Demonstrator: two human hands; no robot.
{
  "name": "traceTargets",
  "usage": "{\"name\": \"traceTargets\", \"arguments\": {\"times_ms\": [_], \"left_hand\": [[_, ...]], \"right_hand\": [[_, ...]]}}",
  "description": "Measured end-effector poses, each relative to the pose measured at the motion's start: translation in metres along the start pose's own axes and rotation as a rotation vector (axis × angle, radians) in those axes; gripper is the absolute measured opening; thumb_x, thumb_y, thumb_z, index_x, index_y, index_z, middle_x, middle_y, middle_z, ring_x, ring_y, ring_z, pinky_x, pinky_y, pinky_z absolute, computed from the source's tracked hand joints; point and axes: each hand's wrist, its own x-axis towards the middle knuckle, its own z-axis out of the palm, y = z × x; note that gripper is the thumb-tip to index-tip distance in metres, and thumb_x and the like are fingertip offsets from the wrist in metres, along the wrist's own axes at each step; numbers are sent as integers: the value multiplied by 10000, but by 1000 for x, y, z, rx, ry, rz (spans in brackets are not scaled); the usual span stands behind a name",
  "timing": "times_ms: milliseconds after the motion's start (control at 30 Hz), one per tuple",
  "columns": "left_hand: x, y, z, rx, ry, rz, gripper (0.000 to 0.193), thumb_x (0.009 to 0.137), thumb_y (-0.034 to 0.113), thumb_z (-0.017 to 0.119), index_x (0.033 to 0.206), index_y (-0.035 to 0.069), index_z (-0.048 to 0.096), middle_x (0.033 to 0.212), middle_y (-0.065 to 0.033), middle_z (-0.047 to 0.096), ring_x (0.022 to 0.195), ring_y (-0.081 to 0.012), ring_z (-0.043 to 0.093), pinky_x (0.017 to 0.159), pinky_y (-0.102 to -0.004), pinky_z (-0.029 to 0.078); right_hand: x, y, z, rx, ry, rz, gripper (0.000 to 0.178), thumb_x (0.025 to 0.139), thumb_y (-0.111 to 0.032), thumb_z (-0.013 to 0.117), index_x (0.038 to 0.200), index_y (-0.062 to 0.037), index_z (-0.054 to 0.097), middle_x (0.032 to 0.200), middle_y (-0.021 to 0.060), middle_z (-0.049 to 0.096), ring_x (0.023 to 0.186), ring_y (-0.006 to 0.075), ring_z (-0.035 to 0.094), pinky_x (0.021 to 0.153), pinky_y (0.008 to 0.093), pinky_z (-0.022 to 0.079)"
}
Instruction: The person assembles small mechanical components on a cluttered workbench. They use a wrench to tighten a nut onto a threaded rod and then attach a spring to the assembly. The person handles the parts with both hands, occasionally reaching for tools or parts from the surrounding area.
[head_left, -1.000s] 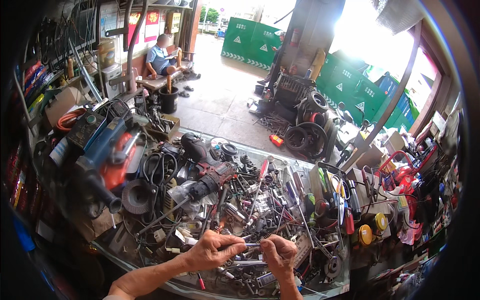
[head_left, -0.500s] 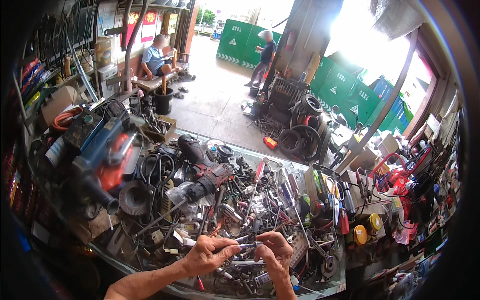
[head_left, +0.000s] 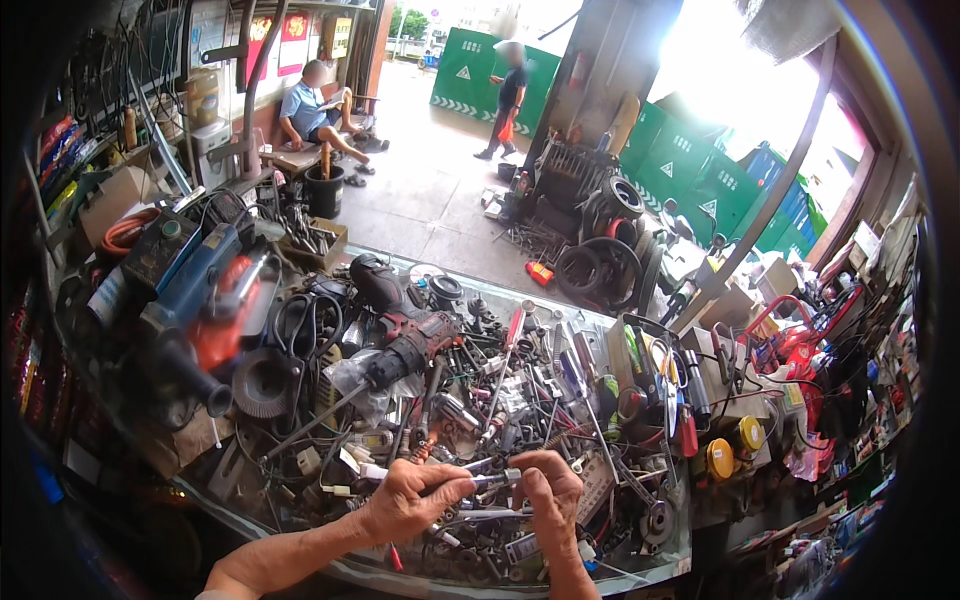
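Observation:
My left hand (head_left: 412, 502) is closed in a pinch around one end of a thin, silvery metal rod (head_left: 492, 479). The rod points to the right, and its far end looks like a small cylinder. At that end, the thumb and bent fingers of my right hand (head_left: 549, 497) close on it. Both hands are above a glass-topped counter (head_left: 640, 583) heaped with small metal parts, connectors and tools. Just past my left hand lies a coppery coil spring (head_left: 424, 447). What my right fingertips cover is hidden.
A red and black cordless drill (head_left: 412, 345) lies across the heap, left of a red-handled screwdriver (head_left: 515, 328). A blue angle grinder (head_left: 195, 280) sits at the left. Scissors (head_left: 668, 375) stand in a tool box at the right. Two people are beyond the counter, one seated.
My hands have shifted slightly left, still holding the rod between them. In the background, the standing person has moved left and now strides. The whole view has tilted a little.

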Motion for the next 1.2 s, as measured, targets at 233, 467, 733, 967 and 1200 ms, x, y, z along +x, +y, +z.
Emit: {"name": "traceTargets", "arguments": {"times_ms": [233,467,733,967,1200], "left_hand": [[2,-3,-1,43,-12,69,190,899,119,674,986,-49,697,735,-93,704,629,-62,581,559,-240,462],[3,-4,1,63,-33,51,182,895,104,674,991,-49,695,730,-106,699,631,-71,600,548,-243,472],[2,-5,2,104,-41,54,177,884,106,688,969,-50,692,698,-123,679,606,-63,568,550,-243,468],[4,-4,1,126,-13,89,139,884,86,676,963,-27,699,708,-101,666,581,-112,577,520,-263,446],[4,-6,2,111,-2,71,141,880,89,681,956,-29,697,731,-120,676,612,-134,605,549,-274,466]], "right_hand": [[1,10,-6,-70,-41,64,261,948,-217,624,820,9,607,596,-29,538,529,35,458,475,208,365],[1,16,-7,-88,-2,86,232,935,-223,632,871,-1,614,668,-5,574,570,47,490,492,216,387],[4,10,-6,-288,-90,54,350,953,-280,600,753,6,622,576,-6,548,529,53,483,477,241,375],[4,4,-6,23,-14,143,277,970,-257,589,869,-3,638,671,15,614,532,39,506,476,190,384],[4,8,-8,-69,-97,125,283,943,-278,636,854,-9,636,643,-19,577,525,31,483,453,195,363]]}}
